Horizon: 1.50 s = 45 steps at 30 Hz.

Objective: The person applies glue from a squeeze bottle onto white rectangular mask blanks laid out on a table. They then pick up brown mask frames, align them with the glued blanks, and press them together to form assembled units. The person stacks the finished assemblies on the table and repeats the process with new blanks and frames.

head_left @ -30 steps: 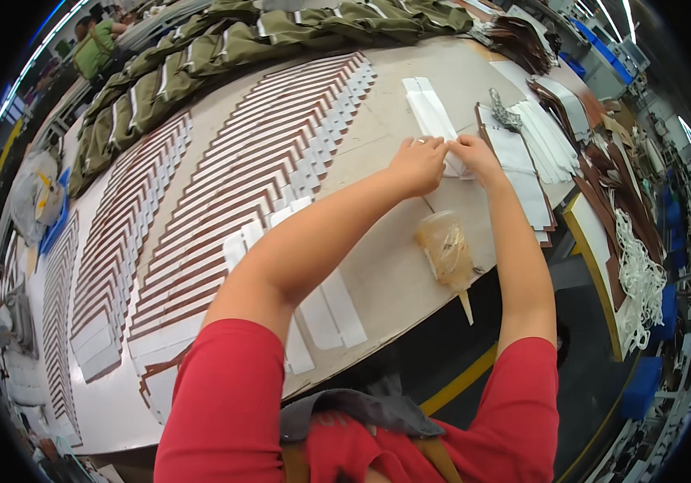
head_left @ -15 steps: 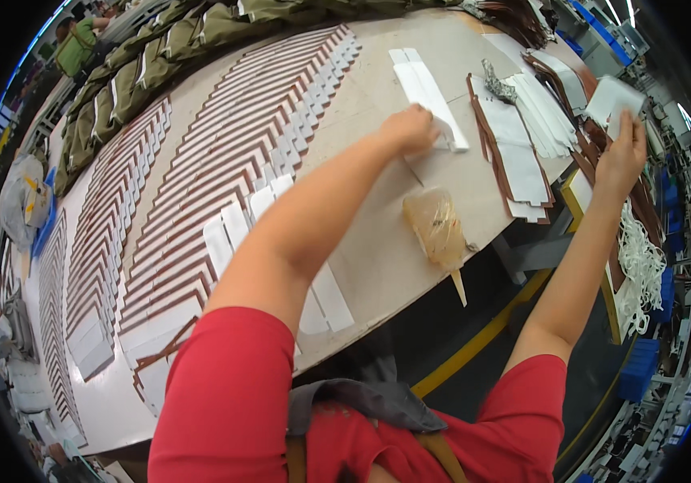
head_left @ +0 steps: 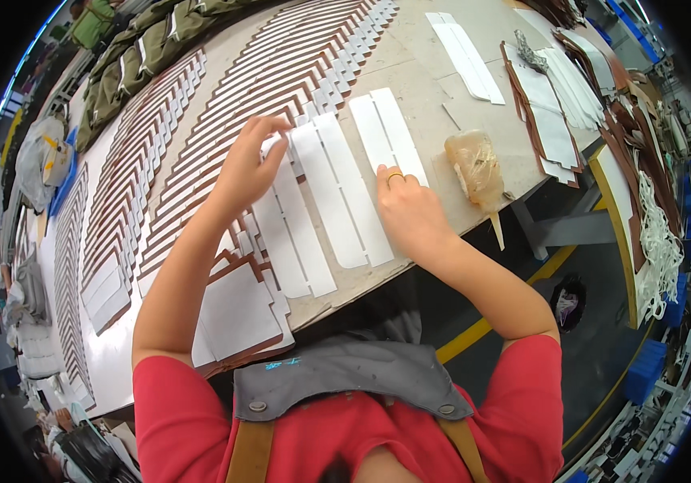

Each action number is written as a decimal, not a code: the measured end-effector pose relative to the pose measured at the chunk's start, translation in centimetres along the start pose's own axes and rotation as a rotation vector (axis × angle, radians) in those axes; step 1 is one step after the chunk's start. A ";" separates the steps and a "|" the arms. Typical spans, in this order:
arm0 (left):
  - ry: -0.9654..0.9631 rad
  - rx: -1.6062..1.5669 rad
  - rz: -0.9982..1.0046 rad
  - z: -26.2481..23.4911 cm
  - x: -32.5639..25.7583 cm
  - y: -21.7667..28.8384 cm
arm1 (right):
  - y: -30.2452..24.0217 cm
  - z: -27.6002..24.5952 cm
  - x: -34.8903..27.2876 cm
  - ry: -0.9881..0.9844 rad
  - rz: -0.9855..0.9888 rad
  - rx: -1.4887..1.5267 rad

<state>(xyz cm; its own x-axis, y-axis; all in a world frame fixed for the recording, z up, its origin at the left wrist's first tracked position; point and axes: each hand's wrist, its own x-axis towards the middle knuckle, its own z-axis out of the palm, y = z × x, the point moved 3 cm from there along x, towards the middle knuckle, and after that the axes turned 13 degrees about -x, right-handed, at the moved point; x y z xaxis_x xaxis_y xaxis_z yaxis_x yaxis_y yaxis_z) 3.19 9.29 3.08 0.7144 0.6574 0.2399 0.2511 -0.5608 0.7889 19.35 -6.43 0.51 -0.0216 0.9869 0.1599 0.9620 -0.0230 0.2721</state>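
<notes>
Several long white strip pieces with slits down their middles lie side by side before me. My left hand (head_left: pixel 254 163) is at the upper end of the left white strip (head_left: pixel 291 229), thumb and fingers curved and apart. Part of that strip's end is hidden under the hand. Between my hands lies the middle white strip (head_left: pixel 344 193), flat on the table. My right hand (head_left: pixel 411 211), with a ring on one finger, rests its fingertips on the lower part of the right white strip (head_left: pixel 387 127). Its fingers are stretched out and close no grip around the strip.
On the pale table (head_left: pixel 434 105), overlapping rows of brown-edged white pieces (head_left: pixel 241 105) spread to the left. A clouded glue bottle (head_left: pixel 474 165) with a pointed nozzle lies near the front edge. Another white strip (head_left: pixel 464 58) is farther back, and brown-edged stacks (head_left: pixel 545 113) lie right.
Both hands have come to the strips in front of me, the left from the far strip, the right from the right side. The white piece my right hand held is out of it. The view has shifted.
</notes>
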 end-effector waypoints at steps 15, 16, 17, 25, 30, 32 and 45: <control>0.136 0.142 0.078 -1.3 -10.2 -1.2 | 11.8 -3.9 -2.0 0.045 0.548 -0.258; 0.125 0.157 0.109 -1.5 -10.0 -1.1 | 12.2 -3.3 -2.3 -0.169 0.605 -0.115; 0.116 0.171 0.139 -1.5 -9.8 -1.0 | 12.5 -3.0 -2.5 -0.383 0.656 0.030; 0.132 0.169 0.188 -1.6 -10.2 -1.1 | 10.1 -2.8 -1.3 -0.314 0.600 0.214; 0.115 0.141 0.206 -1.6 -10.1 -1.2 | 13.3 0.5 -2.1 -0.296 0.732 0.993; 0.120 0.142 0.192 -1.6 -10.3 -1.4 | 13.0 1.7 -1.1 -0.208 0.752 1.423; 0.239 0.152 0.208 -1.1 -10.6 -3.0 | 5.4 0.7 7.0 0.054 0.360 2.038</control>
<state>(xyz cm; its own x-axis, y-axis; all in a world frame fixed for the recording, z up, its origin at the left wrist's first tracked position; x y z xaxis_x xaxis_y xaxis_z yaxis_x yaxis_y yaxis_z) -5.88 4.61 -1.21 0.5918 0.6101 0.5268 0.2234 -0.7521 0.6201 24.53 0.43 2.44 0.2255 0.9741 -0.0140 -0.2207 0.0371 -0.9746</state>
